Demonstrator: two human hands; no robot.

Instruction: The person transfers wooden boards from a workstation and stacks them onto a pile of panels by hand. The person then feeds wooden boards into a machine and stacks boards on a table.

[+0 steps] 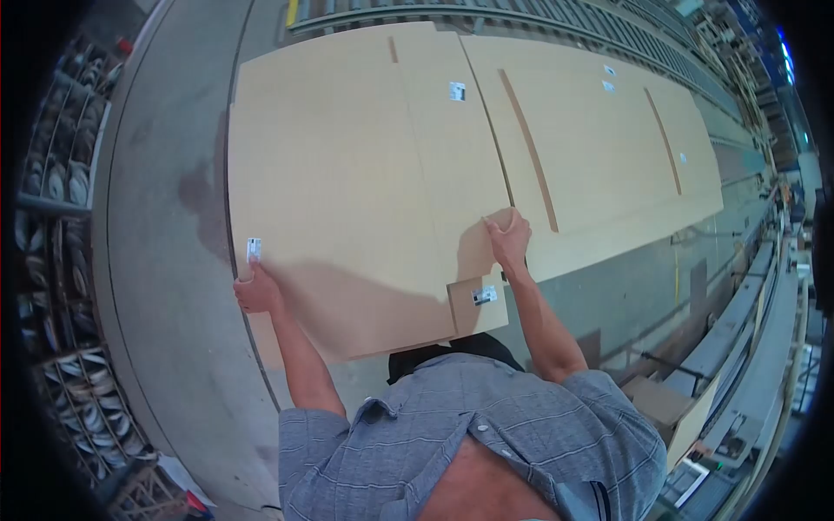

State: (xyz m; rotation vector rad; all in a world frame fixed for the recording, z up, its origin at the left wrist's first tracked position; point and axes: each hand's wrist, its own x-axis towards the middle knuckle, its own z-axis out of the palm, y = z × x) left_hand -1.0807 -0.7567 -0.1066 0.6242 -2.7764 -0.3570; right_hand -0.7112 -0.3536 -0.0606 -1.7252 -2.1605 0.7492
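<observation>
A large pale wood-coloured panel (339, 165) lies flat in front of me, on top of other boards. My left hand (258, 291) grips its left edge, the fingers curled at the rim and the index finger beside a small printed label (254, 249). At the opposite edge, my right hand (510, 236) is closed on the panel's right side, its fingertips partly hidden. Just below that hand, a smaller board piece (465, 306) with another label (485, 296) shows at the near corner.
To the right lie more wood-coloured panels (608, 148) with brown strips and labels. A roller conveyor (504, 16) runs along the far side. Racks with round parts (74, 182) stand at the left, beyond the grey floor (165, 217). Long machine rails (730, 330) run along the right.
</observation>
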